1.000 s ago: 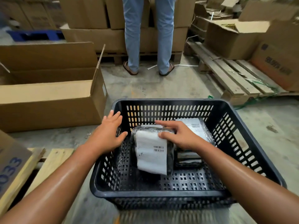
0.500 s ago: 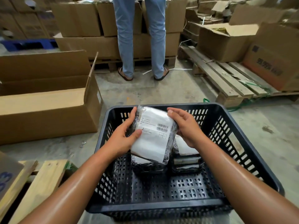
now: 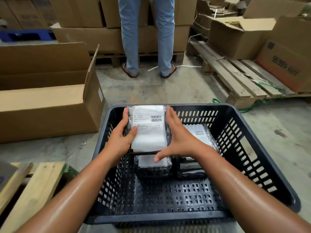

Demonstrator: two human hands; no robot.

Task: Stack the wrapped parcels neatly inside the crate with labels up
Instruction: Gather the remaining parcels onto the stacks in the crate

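A black slotted plastic crate (image 3: 252,148) stands on the floor in front of me. Both hands hold one wrapped parcel (image 3: 149,130), black film with a white barcode label facing up, level above the crate's far left part. My left hand (image 3: 121,140) grips its left edge with the thumb on the label. My right hand (image 3: 176,140) presses its right edge, thumb spread below. Under it lies a second parcel (image 3: 151,163) with its label up. A third parcel (image 3: 198,137) lies to the right, label up, partly hidden by my right wrist.
An open cardboard box (image 3: 50,105) sits left of the crate. A person in jeans and sandals (image 3: 146,39) stands beyond it by stacked cartons. A wooden pallet (image 3: 235,78) with boxes lies at the right. Pale timber planks (image 3: 33,190) are at the lower left.
I have lifted the top parcel off the left stack with both hands and turned it level, label squarely up. It now sits higher and farther toward the crate's back wall.
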